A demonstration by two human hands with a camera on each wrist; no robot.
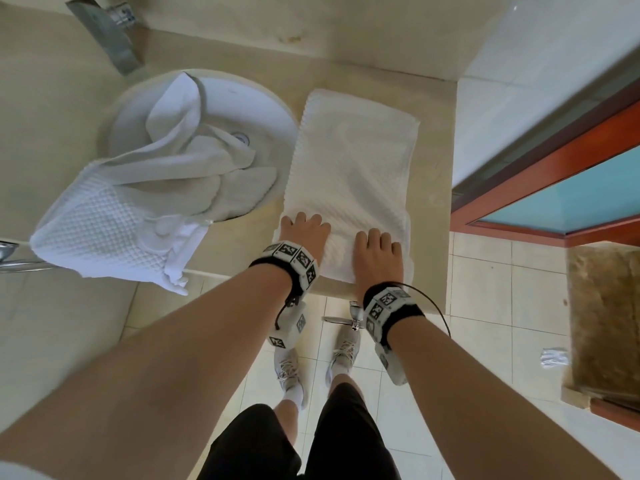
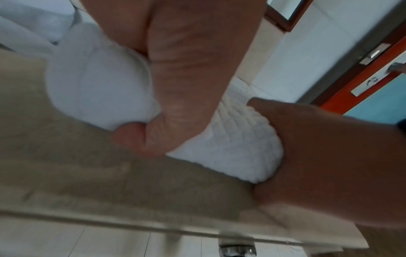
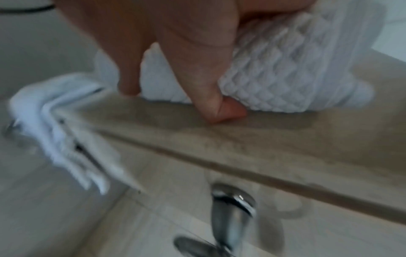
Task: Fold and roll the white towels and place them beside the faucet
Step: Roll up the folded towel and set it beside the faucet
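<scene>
White folded towel (image 1: 349,174) flat on the counter (image 1: 433,188), just right of the sink (image 1: 277,109); near end rolled up under both hands, at the counter's front edge; left hand (image 1: 304,232) curled over the roll, thumb tucked beneath; right hand (image 1: 377,251) gripping likewise, beside it; second towel (image 1: 138,199) heaped in the sink, draped over its front rim; faucet (image 1: 107,32) behind the sink.

free: bare counter (image 1: 433,188) right of folded towel (image 1: 349,168); blocked left: basin (image 1: 277,109), crumpled towels (image 1: 138,188)
</scene>
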